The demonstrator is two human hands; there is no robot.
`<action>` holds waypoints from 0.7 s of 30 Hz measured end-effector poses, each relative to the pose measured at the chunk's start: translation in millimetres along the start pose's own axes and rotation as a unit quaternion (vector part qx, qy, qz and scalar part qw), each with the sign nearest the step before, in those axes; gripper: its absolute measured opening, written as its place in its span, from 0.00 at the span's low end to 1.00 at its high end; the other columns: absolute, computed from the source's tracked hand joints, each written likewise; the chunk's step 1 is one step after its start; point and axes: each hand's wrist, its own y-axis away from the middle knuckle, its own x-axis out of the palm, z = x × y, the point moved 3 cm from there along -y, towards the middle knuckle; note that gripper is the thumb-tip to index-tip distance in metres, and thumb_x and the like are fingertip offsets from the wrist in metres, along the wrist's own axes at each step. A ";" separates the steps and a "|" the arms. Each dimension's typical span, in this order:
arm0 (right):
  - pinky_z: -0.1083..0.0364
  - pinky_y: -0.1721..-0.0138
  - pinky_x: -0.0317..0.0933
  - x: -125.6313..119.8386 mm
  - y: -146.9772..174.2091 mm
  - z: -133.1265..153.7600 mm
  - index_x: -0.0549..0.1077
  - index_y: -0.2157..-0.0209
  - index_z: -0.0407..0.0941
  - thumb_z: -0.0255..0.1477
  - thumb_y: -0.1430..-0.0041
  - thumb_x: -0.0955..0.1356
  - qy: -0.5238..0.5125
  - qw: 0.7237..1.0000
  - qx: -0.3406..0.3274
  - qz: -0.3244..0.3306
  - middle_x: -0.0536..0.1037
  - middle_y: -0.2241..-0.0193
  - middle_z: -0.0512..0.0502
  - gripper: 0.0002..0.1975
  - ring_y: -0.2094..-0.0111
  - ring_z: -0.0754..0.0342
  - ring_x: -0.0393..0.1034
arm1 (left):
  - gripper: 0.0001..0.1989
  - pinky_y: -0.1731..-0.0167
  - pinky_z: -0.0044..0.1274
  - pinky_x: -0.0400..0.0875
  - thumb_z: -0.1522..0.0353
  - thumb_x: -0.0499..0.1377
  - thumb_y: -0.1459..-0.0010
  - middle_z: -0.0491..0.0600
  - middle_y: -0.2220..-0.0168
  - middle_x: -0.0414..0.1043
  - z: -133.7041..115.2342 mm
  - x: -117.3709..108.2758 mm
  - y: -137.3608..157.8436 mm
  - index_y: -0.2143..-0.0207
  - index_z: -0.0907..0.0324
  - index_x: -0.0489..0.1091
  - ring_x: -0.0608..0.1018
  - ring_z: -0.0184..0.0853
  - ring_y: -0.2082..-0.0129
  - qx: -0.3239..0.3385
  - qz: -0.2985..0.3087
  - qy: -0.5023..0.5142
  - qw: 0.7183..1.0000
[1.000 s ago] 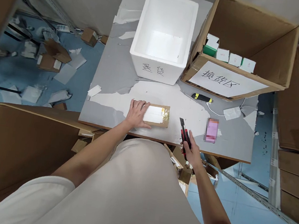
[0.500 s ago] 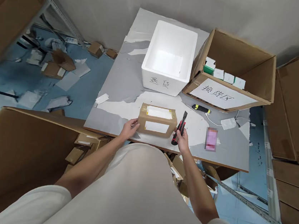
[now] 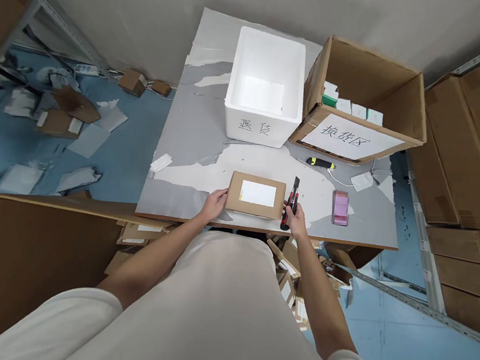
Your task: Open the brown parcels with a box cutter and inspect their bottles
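Observation:
A small brown cardboard box (image 3: 235,194) with a white label on top sits near the table's front edge. My left hand (image 3: 214,205) grips its left end, fingers against the side and partly hidden. At the box's right end, my right hand (image 3: 295,218) is closed around a red and black utility knife (image 3: 294,193), its blade end pointing away from me. Fingers of that hand also come close to the box's side; whether they touch it I cannot tell.
Behind the box stand a white foam box (image 3: 261,126) and a large carton (image 3: 378,63) holding several small white-green boxes. A yellow-black cutter (image 3: 320,162) and a blurred pink item (image 3: 341,207) lie to the right. A big open carton (image 3: 50,251) stands at lower left.
The cardboard box has been turned so a different face with one label is up; before, two labels showed. Both hands remain at its ends, the knife still in the right.

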 end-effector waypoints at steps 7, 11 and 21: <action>0.51 0.63 0.70 4.3 33.4 -34.5 0.66 0.61 0.47 0.48 0.57 0.71 -0.040 0.996 0.066 -0.038 0.75 0.63 0.48 0.26 0.64 0.55 0.72 | 0.35 0.46 0.36 0.67 0.70 0.58 0.54 0.54 0.49 0.73 30.7 12.6 23.7 0.41 0.63 0.62 0.73 0.43 0.47 -0.043 0.105 0.044 0.993; 0.52 0.62 0.70 5.9 30.9 -28.8 0.64 0.59 0.47 0.50 0.57 0.70 -0.027 0.997 0.050 -0.045 0.74 0.63 0.49 0.28 0.63 0.55 0.72 | 0.31 0.46 0.38 0.66 0.64 0.59 0.51 0.56 0.50 0.73 20.1 13.6 24.2 0.44 0.65 0.65 0.74 0.44 0.49 -0.049 0.088 0.086 0.991; 0.51 0.58 0.65 3.4 -14.0 52.1 0.65 0.58 0.46 0.45 0.47 0.65 0.096 0.992 -0.076 -0.033 0.74 0.59 0.44 0.20 0.59 0.52 0.70 | 0.18 0.62 0.28 0.74 0.57 0.59 0.46 0.46 0.70 0.63 -50.1 -12.3 -15.2 0.58 0.58 0.74 0.72 0.31 0.70 0.036 -0.040 -0.046 0.997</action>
